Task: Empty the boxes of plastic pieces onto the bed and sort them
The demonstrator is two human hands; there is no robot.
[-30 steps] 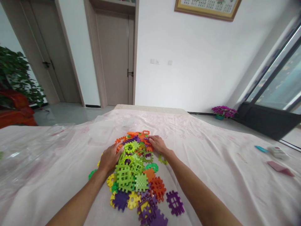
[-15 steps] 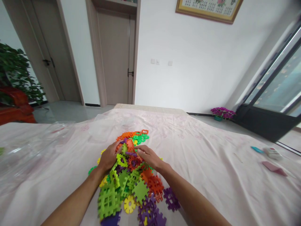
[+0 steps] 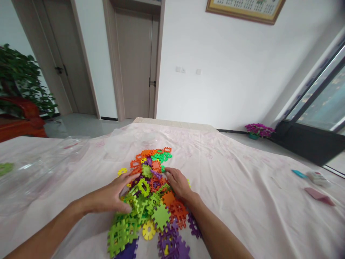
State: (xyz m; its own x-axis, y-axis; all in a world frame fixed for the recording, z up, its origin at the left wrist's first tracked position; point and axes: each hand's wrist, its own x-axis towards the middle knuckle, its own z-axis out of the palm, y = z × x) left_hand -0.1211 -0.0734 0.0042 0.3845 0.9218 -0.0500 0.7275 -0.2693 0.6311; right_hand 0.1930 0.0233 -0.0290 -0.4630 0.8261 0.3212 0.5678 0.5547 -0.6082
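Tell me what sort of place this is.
Probably a room in a home, perhaps a living room: a gold-framed picture hangs on the white wall, a leafy green plant stands at the left, and a flower-patterned cloth lies under the interlocking plastic blocks.

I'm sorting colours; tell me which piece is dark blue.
The dark blue piece at the bottom picture edge, beside light-green frames; the purple pieces look redder.

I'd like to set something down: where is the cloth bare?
The widest bare patch of tablecloth lies between the right hand and a thin pale strip. A smaller one separates the left hand from the clear packaging at far left. It is crowded between the hands, where plastic pieces overlap in a heap.
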